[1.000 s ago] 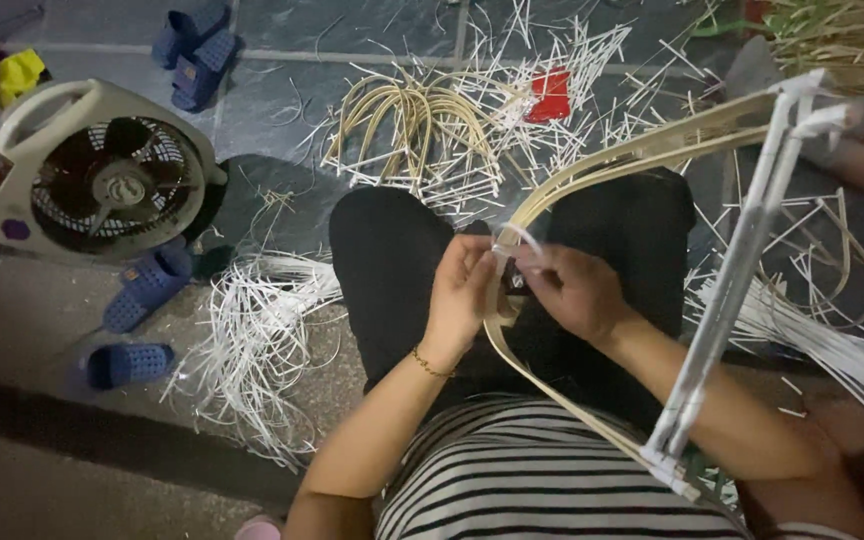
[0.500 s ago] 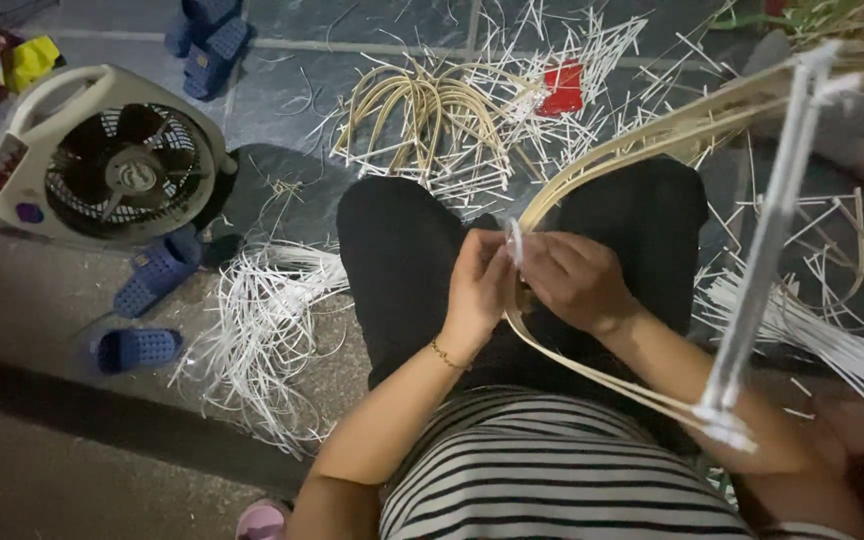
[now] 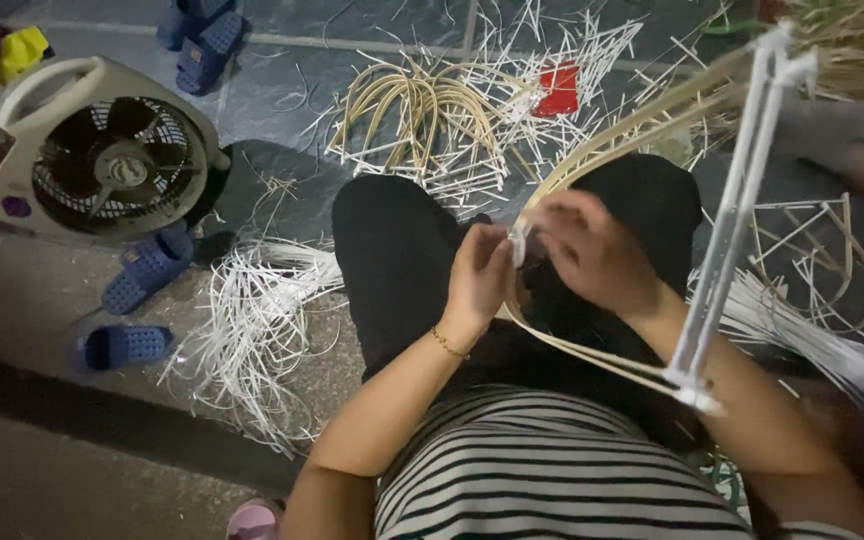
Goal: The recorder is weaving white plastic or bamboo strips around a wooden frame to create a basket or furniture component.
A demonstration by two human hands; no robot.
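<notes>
Both hands have risen slightly. Left hand (image 3: 479, 277) and right hand (image 3: 592, 252) each pinch a thin white strip (image 3: 519, 243) at the pale bent cane frame (image 3: 592, 160), grips clamped, over the lap.

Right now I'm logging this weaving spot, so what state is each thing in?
Left hand: pinching a white strip.
Right hand: gripping the bent cane frame.
White rod: tilted, attached to the frame.
Fan: lying tilted on the floor; spinning or not, cannot tell.
Blue slippers: scattered, apart.
White strips: loose heap.
</notes>
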